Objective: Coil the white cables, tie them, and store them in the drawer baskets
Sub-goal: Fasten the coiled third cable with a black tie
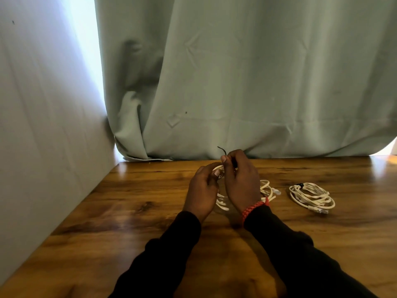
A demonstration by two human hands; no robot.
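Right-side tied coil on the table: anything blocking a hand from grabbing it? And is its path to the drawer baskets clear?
Nothing visible blocks the tied coil; it lies alone on the wooden table. Both hands are busy, though: the left hand and right hand hold another cable coil and a black tie. No drawer baskets are in view, so that path cannot be judged.

coil (266, 190) mostly hidden behind right hand (241, 181), black tie (222, 149) partly covered by fingers

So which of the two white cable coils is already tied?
The coil lying alone at right, with a black tie on its top; the other is in both hands.
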